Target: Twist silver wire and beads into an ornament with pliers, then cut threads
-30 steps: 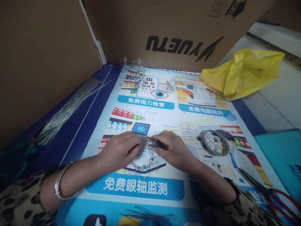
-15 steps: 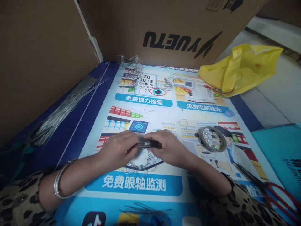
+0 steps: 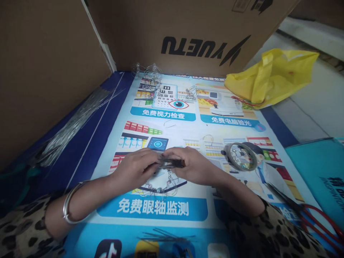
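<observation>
My left hand is closed, its fingertips pinched at one end of a beaded wire piece. That piece, made of thin looped wire with small beads, curves below my hands over the printed sheet. In my right hand is a small metal tool with a dark grip, which looks like pliers. The tool's tip meets the left fingertips, and the exact point of contact is hidden by my fingers. A grey ring-shaped dish of small clear beads lies to the right of my right hand.
Scissors with red handles lie at the lower right. A bundle of straight wires is on the left. Wire pieces lie at the back, before a cardboard box. A yellow bag and dark short wires are also there.
Both hands stay together at the same spot, with the tool turned slightly between them. The whole view has shifted a little.
</observation>
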`<state>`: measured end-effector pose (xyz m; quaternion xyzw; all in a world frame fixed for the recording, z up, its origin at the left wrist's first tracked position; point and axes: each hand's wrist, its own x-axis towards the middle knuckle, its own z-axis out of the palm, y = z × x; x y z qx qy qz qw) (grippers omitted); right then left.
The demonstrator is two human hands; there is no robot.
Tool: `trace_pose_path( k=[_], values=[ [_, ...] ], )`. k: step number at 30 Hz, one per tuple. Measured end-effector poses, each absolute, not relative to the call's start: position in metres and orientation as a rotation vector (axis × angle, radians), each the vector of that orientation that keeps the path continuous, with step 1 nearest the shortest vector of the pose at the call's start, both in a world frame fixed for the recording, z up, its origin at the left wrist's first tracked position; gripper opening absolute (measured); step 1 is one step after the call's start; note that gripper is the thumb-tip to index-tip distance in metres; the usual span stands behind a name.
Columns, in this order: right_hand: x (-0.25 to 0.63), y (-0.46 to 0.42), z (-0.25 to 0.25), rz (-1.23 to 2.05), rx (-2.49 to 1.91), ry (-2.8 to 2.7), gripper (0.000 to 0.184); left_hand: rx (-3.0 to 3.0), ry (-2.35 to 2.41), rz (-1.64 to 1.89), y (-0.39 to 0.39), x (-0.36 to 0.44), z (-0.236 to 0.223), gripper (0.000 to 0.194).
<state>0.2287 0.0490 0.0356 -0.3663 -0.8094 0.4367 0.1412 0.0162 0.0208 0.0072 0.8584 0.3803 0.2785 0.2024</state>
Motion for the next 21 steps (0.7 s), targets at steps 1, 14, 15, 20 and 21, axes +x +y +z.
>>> trace_pose_path(
  k=[1, 14, 15, 20, 21],
  values=[
    [0.2291, 0.0492, 0.0359, 1.271, -1.056, -2.337, 0.04, 2.368, 1.047, 0.773, 0.022, 0.0162, 0.0079, 0.015],
    [0.2319, 0.0498, 0.0387, 1.353, -1.039, -2.354, 0.055, 2.415, 0.861, 0.701, 0.0267, 0.012, 0.0119, 0.036],
    [0.2317, 0.0497, 0.0386, 1.34, -1.037, -2.356, 0.055, 2.437, 0.859, 0.697, 0.0264, 0.0122, 0.0119, 0.035],
    [0.2306, 0.0479, 0.0366, 1.244, -1.005, -2.396, 0.054, 2.547, 0.857, 0.686, 0.0253, 0.0123, 0.0102, 0.031],
    [0.2307, 0.0471, 0.0363, 1.218, -1.013, -2.399, 0.053, 2.569, 0.856, 0.681, 0.0251, 0.0122, 0.0098, 0.031]
  ],
)
